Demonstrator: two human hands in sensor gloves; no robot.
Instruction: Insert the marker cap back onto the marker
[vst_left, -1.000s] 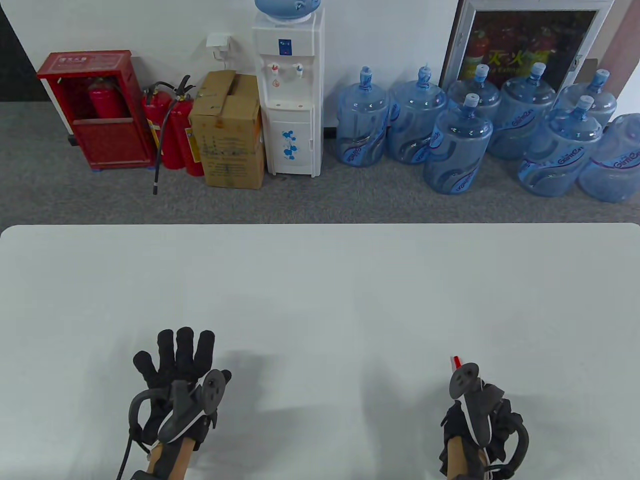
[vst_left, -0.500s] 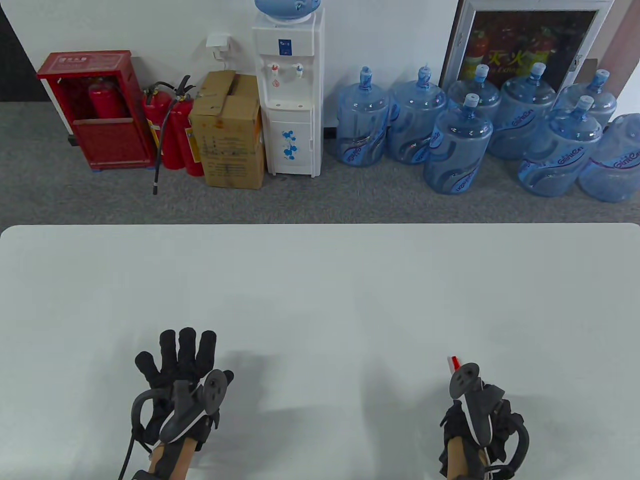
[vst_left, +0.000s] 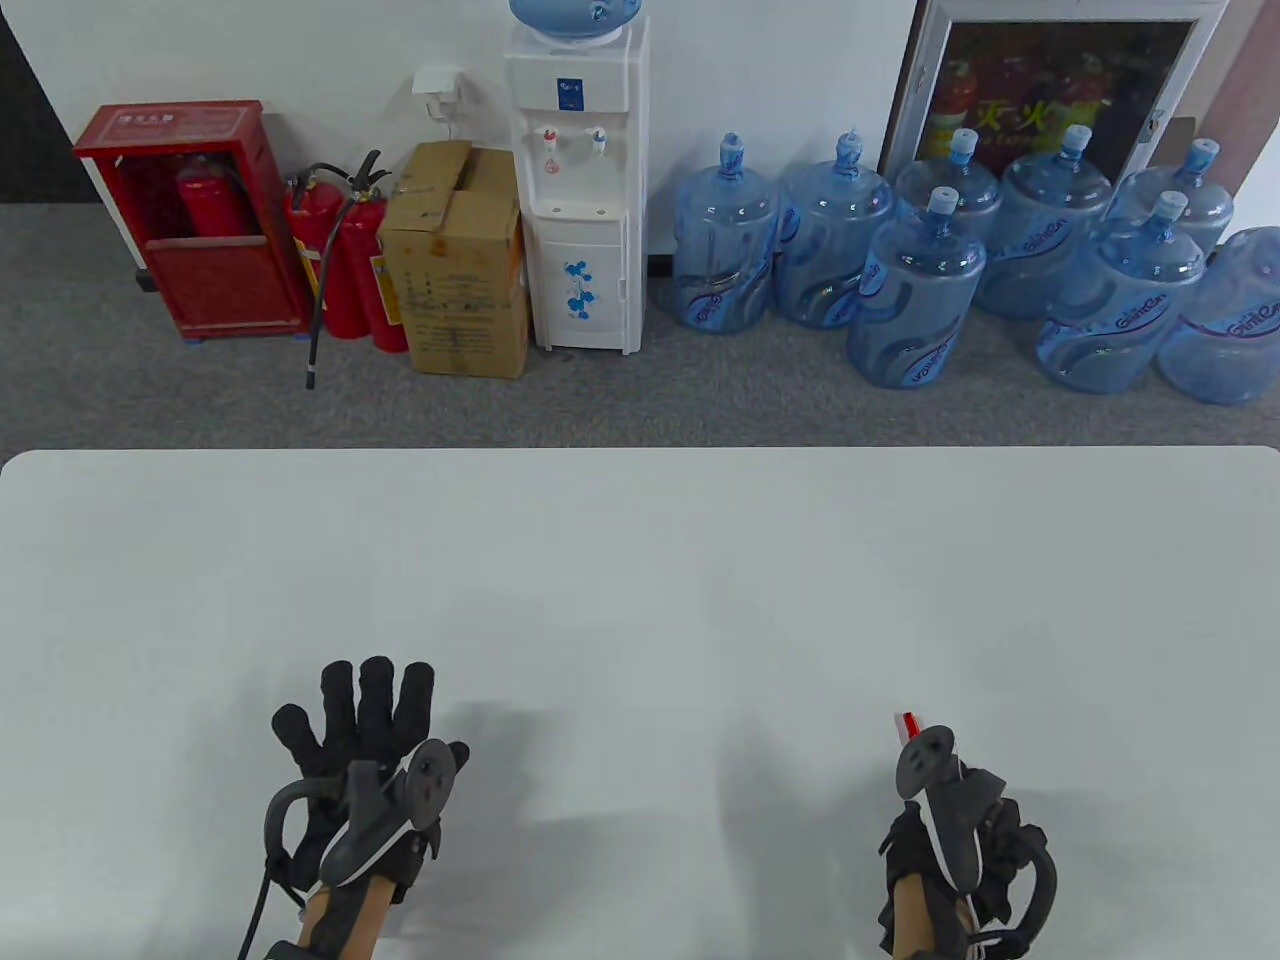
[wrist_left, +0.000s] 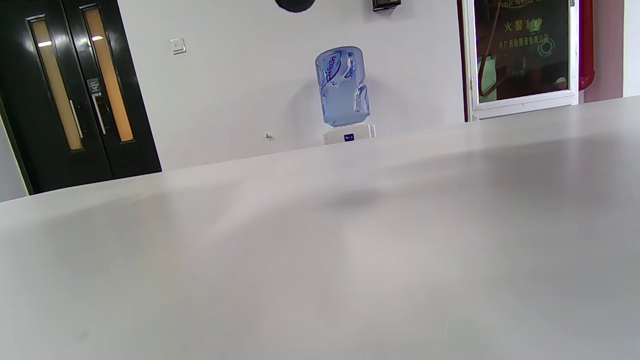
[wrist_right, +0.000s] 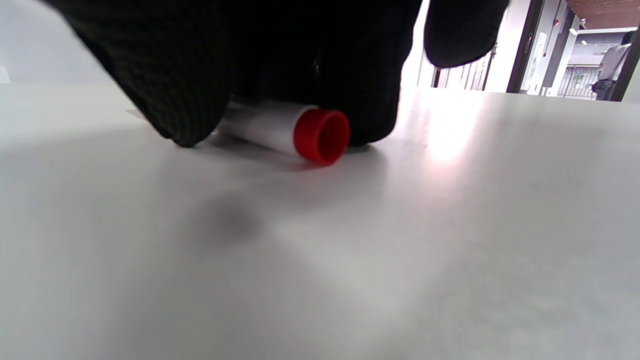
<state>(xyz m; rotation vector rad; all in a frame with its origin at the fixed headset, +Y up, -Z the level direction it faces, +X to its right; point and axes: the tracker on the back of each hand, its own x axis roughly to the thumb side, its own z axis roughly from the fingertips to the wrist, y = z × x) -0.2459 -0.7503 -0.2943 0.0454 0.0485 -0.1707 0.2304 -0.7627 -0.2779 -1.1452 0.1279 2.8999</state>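
Note:
The marker (wrist_right: 282, 130) has a white barrel and a red end (wrist_right: 322, 136) that faces the right wrist camera. It lies on the white table (vst_left: 640, 580). My right hand (vst_left: 1000, 840) grips the barrel from above, with gloved fingers (wrist_right: 165, 85) on both sides of it. In the table view only a red tip (vst_left: 908, 723) pokes out past the tracker. I cannot tell which red end is the cap. My left hand (vst_left: 365, 715) rests flat on the table at the left, fingers spread, holding nothing. The left wrist view shows only bare table (wrist_left: 320, 250).
Beyond the table's far edge the floor holds a water dispenser (vst_left: 578, 190), several blue water bottles (vst_left: 915, 290), a cardboard box (vst_left: 455, 265) and red fire extinguishers (vst_left: 345, 260).
The marker's red tip has shifted slightly to the left. Both hands have stayed almost still.

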